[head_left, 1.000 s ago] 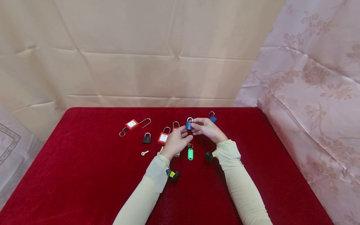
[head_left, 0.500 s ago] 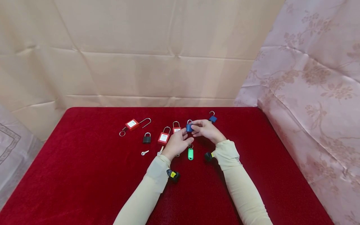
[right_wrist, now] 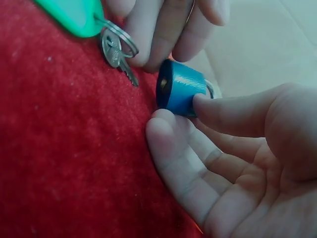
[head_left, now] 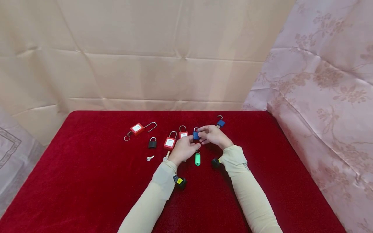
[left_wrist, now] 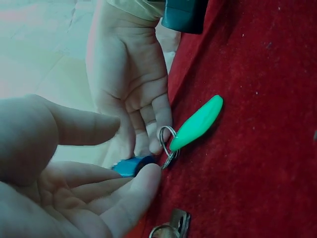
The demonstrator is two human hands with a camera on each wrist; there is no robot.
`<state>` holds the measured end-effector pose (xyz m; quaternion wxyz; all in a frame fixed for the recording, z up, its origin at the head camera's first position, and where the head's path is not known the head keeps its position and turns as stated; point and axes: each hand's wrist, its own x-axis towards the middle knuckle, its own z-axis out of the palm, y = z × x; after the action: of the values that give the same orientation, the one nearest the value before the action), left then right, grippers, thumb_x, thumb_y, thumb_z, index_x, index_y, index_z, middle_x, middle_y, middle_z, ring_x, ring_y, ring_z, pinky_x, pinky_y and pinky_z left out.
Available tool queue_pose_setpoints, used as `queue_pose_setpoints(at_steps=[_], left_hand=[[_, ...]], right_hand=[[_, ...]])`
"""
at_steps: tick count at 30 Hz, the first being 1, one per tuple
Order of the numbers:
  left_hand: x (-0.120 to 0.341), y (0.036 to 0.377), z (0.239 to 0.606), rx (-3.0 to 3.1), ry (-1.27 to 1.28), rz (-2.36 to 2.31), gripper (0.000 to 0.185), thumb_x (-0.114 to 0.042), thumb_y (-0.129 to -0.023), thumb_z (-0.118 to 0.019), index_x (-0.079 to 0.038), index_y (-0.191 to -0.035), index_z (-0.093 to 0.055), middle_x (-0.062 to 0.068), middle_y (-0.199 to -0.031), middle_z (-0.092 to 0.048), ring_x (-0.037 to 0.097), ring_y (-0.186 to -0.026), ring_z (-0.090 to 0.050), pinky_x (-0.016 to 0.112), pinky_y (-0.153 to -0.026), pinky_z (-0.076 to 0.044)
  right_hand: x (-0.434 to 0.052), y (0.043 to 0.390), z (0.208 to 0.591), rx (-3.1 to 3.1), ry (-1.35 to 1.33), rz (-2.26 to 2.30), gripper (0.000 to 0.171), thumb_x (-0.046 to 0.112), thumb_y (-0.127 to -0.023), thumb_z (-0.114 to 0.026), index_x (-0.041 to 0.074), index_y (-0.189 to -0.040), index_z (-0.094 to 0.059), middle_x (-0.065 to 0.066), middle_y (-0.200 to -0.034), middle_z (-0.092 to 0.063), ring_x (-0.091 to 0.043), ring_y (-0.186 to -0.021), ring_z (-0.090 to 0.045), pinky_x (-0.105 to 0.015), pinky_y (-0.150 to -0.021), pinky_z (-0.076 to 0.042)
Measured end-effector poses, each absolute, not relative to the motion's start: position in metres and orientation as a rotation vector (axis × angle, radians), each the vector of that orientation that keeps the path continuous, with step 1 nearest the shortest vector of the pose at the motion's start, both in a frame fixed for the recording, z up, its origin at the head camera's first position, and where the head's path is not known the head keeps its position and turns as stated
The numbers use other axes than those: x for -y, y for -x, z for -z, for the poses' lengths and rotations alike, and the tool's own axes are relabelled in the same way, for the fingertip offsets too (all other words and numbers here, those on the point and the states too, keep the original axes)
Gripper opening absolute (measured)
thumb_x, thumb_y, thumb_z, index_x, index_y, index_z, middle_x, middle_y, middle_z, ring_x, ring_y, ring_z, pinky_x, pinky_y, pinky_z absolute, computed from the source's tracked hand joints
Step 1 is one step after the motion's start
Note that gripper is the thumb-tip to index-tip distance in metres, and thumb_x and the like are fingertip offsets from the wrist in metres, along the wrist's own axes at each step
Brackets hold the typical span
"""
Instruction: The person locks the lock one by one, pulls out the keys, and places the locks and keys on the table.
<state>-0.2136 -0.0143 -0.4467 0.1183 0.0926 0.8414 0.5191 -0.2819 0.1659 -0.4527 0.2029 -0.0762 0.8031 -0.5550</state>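
A small blue padlock [head_left: 196, 135] with its shackle closed stands between the two hands, low over the red cloth. The right hand [head_left: 215, 136] pinches it, thumb pressed on its side in the right wrist view. Beside it, the left hand [head_left: 184, 149] has its fingertips right at the padlock, while its thumb stands apart from the fingers. Near these fingers lies a green key tag [head_left: 197, 159], whose ring carries a silver key [right_wrist: 113, 48]. A keyhole [right_wrist: 164, 85] shows on the padlock's bottom face.
Red padlocks [head_left: 169, 142] lie left of the hands; one, a red padlock [head_left: 137, 128] farther left, has an open shackle. A black padlock [head_left: 152, 143] and a loose key [head_left: 150, 158] are nearby. Behind the right hand sits another blue padlock [head_left: 220, 123], its shackle open.
The right hand has lowered the blue padlock toward the cloth, moving it slightly nearer the person. The left hand has shifted only a little, staying beside it.
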Motion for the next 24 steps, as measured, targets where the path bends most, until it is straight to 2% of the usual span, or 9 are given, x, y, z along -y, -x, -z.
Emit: queue_pose_setpoints(at_steps=[3, 4, 6, 12, 15, 18, 24], left_hand=[[0.015, 0.213, 0.446, -2.485, -0.246, -1.487, 0.021, -0.017, -0.099, -0.066, -0.002, -0.114, -0.07, 0.007, -0.094, -0.072, 0.017, -0.074, -0.064, 0.03, -0.065, -0.052], [0.015, 0.213, 0.446, -2.482, -0.235, -1.483, 0.019, -0.017, -0.099, -0.066, -0.003, -0.11, -0.07, 0.005, -0.088, -0.07, 0.016, -0.067, -0.06, 0.03, -0.06, -0.047], [0.015, 0.213, 0.446, -2.47, -0.229, -1.488, 0.018, -0.017, -0.099, -0.066, -0.003, -0.109, -0.07, 0.004, -0.085, -0.069, 0.014, -0.064, -0.057, 0.027, -0.057, -0.044], [0.016, 0.213, 0.448, -2.433, -0.267, -1.516, 0.036, -0.016, -0.099, -0.065, -0.004, -0.133, -0.064, 0.006, -0.096, -0.075, 0.014, -0.081, -0.065, 0.029, -0.068, -0.05], [0.015, 0.214, 0.45, -2.459, -0.306, -1.508, 0.036, -0.016, -0.099, -0.065, -0.006, -0.134, -0.064, 0.006, -0.1, -0.073, 0.016, -0.083, -0.063, 0.032, -0.072, -0.05], [0.014, 0.215, 0.45, -2.477, -0.329, -1.49, 0.035, -0.016, -0.1, -0.065, -0.008, -0.134, -0.063, 0.008, -0.111, -0.071, 0.018, -0.09, -0.061, 0.037, -0.081, -0.051], [0.013, 0.215, 0.448, -2.474, -0.336, -1.463, 0.04, -0.015, -0.1, -0.065, -0.004, -0.137, -0.059, 0.014, -0.129, -0.066, 0.026, -0.112, -0.064, 0.046, -0.096, -0.051]], right_hand=[[-0.167, 0.282, 0.454, -2.246, 0.208, 1.539, 0.031, -0.003, -0.099, -0.058, -0.014, -0.128, -0.058, -0.024, -0.106, -0.07, -0.017, -0.077, -0.068, -0.036, -0.076, -0.061], [-0.167, 0.282, 0.454, -2.247, 0.209, 1.537, 0.031, -0.003, -0.099, -0.059, -0.014, -0.127, -0.059, -0.025, -0.107, -0.07, -0.017, -0.077, -0.068, -0.036, -0.077, -0.061], [-0.168, 0.282, 0.456, -2.25, 0.21, 1.532, 0.03, -0.003, -0.098, -0.061, -0.014, -0.125, -0.06, -0.025, -0.106, -0.071, -0.017, -0.076, -0.069, -0.036, -0.077, -0.061], [-0.167, 0.28, 0.453, -2.295, 0.178, 1.488, 0.031, -0.002, -0.096, -0.065, -0.012, -0.125, -0.061, -0.021, -0.099, -0.073, -0.016, -0.072, -0.069, -0.036, -0.074, -0.061], [-0.166, 0.279, 0.451, -2.331, 0.171, 1.471, 0.032, 0.0, -0.096, -0.066, -0.011, -0.126, -0.061, -0.02, -0.097, -0.072, -0.018, -0.071, -0.07, -0.037, -0.072, -0.061], [-0.168, 0.279, 0.448, -2.364, 0.161, 1.46, 0.033, 0.002, -0.096, -0.067, -0.009, -0.126, -0.061, -0.02, -0.098, -0.072, -0.02, -0.072, -0.071, -0.038, -0.071, -0.061], [-0.18, 0.281, 0.442, -2.387, 0.125, 1.509, 0.035, 0.005, -0.097, -0.066, -0.008, -0.129, -0.06, -0.022, -0.102, -0.069, -0.025, -0.078, -0.07, -0.039, -0.071, -0.061]])
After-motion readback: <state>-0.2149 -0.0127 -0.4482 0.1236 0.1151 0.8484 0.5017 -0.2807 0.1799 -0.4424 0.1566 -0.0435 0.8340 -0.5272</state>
